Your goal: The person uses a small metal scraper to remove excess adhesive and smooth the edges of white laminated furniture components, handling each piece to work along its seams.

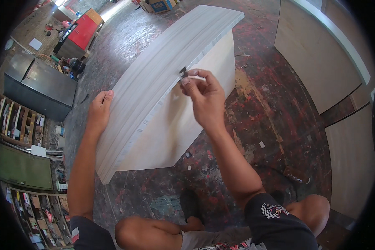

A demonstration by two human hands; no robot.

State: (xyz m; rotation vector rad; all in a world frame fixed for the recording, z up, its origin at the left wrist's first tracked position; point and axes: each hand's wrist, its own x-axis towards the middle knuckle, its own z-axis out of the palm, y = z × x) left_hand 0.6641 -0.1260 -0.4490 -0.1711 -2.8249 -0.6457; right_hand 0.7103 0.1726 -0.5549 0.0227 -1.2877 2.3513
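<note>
A large panel with a pale grey wood-grain face stands tilted in front of me, with a plain light board joined along its near side. My left hand is closed round the panel's left edge, its thumb on top and the other fingers partly hidden. Between thumb and fingertips, my right hand pinches a small dark piece, too small to name. This piece is at the panel's long near edge, about midway along; whether it touches cannot be told.
Large pale boards stand at the right. A dark cabinet, a red-fronted unit and shelves of small items line the left. A bottle-like tool lies on the stained floor. Boxes stand at the back.
</note>
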